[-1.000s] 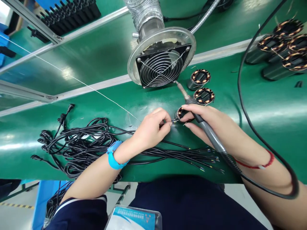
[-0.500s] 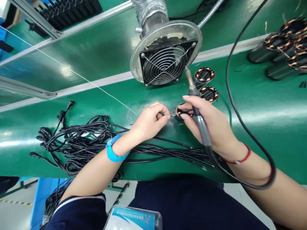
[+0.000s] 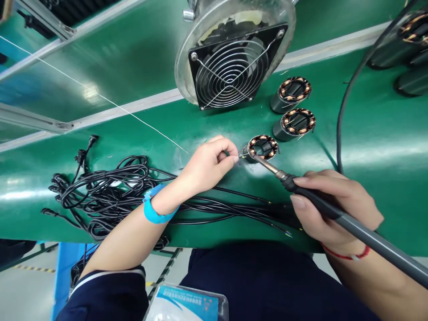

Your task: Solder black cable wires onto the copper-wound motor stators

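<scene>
My left hand [image 3: 209, 164] is closed in a pinch on a thin wire end, held against the left side of a small motor stator [image 3: 263, 147] with copper windings standing on the green bench. My right hand [image 3: 331, 207] grips the dark handle of a soldering iron [image 3: 321, 207]. Its metal tip points up and left and touches the near edge of the stator. A thin strand of solder wire [image 3: 100, 96] runs from the upper left down toward my left hand.
Two more stators [image 3: 294, 107] stand behind the first. A fume fan [image 3: 234, 67] with a wire grille sits behind them. A bundle of black cables [image 3: 110, 191] lies at the left. More stators [image 3: 411, 31] are at the far right. The iron's cord [image 3: 347, 102] loops at the right.
My right hand drew back toward me and swung the soldering iron from pointing up at the fan down onto the stator. The left hand kept its pinch. The camera tilted down.
</scene>
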### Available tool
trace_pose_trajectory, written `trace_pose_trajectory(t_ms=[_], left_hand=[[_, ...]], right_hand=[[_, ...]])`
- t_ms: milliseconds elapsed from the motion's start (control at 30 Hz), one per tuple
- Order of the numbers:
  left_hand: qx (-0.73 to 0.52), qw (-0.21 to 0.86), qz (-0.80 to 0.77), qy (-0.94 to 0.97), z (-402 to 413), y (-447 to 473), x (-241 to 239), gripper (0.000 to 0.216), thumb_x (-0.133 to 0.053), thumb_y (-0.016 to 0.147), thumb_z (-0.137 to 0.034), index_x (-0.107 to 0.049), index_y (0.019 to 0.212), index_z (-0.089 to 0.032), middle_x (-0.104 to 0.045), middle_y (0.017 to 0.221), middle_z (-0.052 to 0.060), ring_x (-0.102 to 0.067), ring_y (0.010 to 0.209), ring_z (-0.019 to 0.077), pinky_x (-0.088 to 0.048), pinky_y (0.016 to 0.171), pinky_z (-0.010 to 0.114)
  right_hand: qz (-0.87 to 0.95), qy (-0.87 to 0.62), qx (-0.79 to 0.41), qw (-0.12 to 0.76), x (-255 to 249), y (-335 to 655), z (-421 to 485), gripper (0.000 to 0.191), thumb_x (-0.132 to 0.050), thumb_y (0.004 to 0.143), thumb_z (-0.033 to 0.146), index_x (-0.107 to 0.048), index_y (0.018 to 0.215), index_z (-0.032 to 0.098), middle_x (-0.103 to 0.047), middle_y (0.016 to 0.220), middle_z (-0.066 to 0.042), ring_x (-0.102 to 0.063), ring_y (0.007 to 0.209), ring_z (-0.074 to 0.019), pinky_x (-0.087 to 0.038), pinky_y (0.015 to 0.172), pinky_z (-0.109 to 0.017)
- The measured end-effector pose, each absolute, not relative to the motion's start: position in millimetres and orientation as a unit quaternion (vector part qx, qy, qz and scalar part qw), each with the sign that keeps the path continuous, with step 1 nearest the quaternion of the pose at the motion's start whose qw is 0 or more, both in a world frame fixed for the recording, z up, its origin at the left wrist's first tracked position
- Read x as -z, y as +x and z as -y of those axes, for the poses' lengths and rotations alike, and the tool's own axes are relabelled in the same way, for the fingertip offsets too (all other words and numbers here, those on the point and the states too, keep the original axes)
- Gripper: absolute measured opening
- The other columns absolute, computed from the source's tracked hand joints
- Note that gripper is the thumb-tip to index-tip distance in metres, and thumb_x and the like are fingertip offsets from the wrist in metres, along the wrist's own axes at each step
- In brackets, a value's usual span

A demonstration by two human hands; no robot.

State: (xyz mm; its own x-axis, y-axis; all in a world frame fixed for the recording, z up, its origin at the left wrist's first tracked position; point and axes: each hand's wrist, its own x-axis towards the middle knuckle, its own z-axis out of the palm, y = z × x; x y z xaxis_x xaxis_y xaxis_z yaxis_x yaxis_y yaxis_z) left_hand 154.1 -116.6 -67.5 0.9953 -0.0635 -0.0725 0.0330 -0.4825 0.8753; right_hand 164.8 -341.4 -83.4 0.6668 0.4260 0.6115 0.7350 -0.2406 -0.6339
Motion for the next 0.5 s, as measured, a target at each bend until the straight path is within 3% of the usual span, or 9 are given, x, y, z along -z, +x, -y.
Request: trace_pose_trajectory(t_ms=[167, 500], left_hand=[[0.052, 0.506, 0.009, 0.861, 116.7, 154.0, 67.3, 0.013, -0.058, 0.079, -0.006, -0.057, 0.071, -0.016, -0.052, 0.074, -0.002, -0.045, 0.059, 0.006, -0.038, 0.057, 0.022], [0.069, 0.538, -0.02, 0.84, 118.5, 154.6, 68.4, 0.011, -0.058, 0.079, -0.007, -0.056, 0.072, -0.015, -0.05, 0.07, -0.003, -0.042, 0.056, 0.0055, -0.036, 0.055, 0.022]], right_hand=[[0.388, -0.756, 0.167, 0.5, 82.5, 167.2, 337.5, 0.025, -0.065, 0.077, 0.01, -0.062, 0.1, 0.02, -0.062, 0.069, -0.001, -0.054, 0.05, -0.0106, -0.043, 0.041, -0.022], [0.394, -0.752, 0.153, 0.506, 85.1, 166.5, 338.2, 0.027, -0.065, 0.078, 0.011, -0.063, 0.104, 0.02, -0.061, 0.068, -0.001, -0.055, 0.051, -0.0118, -0.044, 0.041, -0.023]])
